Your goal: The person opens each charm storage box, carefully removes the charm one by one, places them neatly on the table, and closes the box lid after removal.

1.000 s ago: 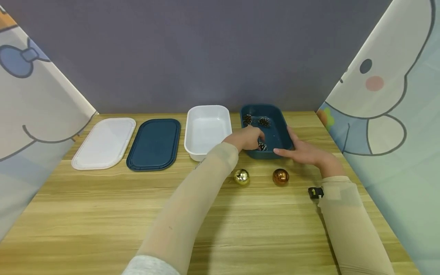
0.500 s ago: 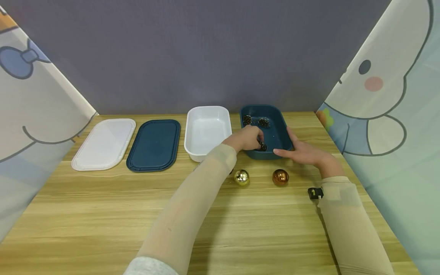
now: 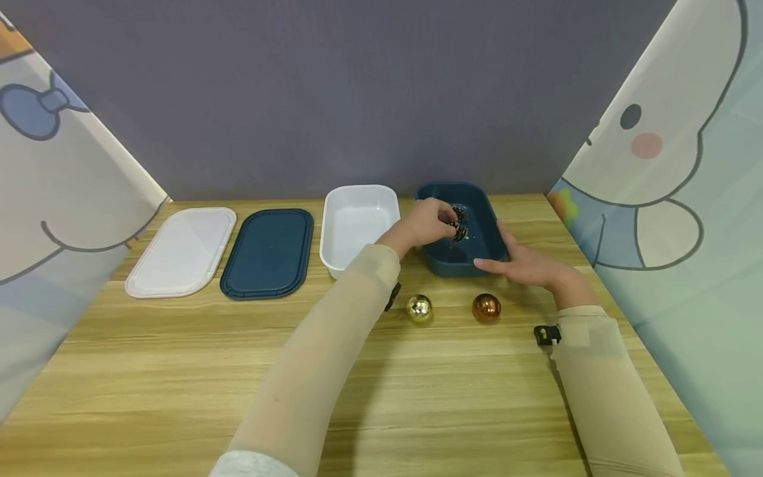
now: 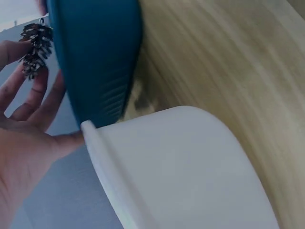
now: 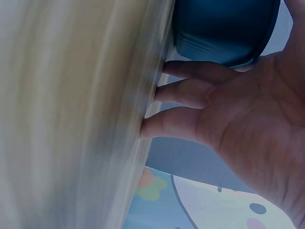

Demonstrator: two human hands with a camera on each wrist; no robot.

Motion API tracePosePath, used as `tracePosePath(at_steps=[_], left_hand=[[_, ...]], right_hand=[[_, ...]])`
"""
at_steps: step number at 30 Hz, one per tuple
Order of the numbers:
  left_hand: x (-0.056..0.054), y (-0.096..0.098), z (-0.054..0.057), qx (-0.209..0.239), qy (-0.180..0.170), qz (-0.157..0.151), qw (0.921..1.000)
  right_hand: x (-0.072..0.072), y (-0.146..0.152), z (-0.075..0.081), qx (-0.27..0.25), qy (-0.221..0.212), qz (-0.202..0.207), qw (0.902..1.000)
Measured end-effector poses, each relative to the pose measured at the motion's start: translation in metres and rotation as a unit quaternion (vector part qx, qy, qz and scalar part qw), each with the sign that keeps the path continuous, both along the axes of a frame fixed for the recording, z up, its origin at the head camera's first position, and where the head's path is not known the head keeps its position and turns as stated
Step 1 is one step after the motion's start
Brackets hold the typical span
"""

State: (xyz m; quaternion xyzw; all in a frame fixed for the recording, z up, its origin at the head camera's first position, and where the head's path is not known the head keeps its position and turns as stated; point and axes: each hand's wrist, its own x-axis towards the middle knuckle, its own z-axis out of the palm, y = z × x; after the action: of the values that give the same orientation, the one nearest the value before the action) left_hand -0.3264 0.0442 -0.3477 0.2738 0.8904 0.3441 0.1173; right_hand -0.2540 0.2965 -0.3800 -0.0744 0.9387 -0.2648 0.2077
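Observation:
My left hand [image 3: 424,224] pinches a brown pine cone [image 4: 35,50] between thumb and fingertips, above the dark blue container [image 3: 453,270]. A small loop tops the cone in the left wrist view. Behind it, another pine cone [image 3: 461,212] lies inside the container; the cone seen earlier at the far left corner is now hidden by the hand. At the container's near right corner, my right hand [image 3: 524,263] lays its thumb along the front rim, with its fingers spread by the right side. In the right wrist view those fingertips [image 5: 147,129] reach the tabletop.
A white container [image 3: 330,265] stands just left of the blue one. Further left lie a white lid [image 3: 181,252] and a dark blue lid [image 3: 267,253]. A gold ball [image 3: 419,308] and a copper ball [image 3: 487,307] sit in front on the wooden table [image 3: 453,397].
My left hand has lifted the pine cone from the near part of the blue container and moved up and slightly away from me. The right hand has stayed put.

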Motion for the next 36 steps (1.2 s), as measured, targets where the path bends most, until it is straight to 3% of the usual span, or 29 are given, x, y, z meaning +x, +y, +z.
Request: tracePosePath(at_steps=[6, 13, 20, 28, 36], left_hand=[[0.001, -0.01, 0.009, 0.075, 0.031, 0.026, 0.9963], [0.003, -0.026, 0.022, 0.175, 0.037, 0.062, 0.982], [0.009, -0.043, 0.031, 0.218, 0.004, 0.043, 0.975], [0.025, -0.056, 0.039, 0.249, -0.019, 0.023, 0.968], [0.04, -0.064, 0.036, 0.293, -0.058, -0.003, 0.9543]], right_hand=[[-0.001, 0.002, -0.001, 0.006, 0.0, -0.001, 1.0], [0.0, 0.003, -0.001, 0.005, 0.002, -0.005, 1.0], [-0.001, 0.003, 0.0, -0.004, 0.002, -0.007, 1.0], [0.0, 0.004, 0.0, -0.006, 0.002, -0.007, 1.0], [-0.001, 0.005, -0.002, -0.009, 0.006, -0.009, 0.9999]])
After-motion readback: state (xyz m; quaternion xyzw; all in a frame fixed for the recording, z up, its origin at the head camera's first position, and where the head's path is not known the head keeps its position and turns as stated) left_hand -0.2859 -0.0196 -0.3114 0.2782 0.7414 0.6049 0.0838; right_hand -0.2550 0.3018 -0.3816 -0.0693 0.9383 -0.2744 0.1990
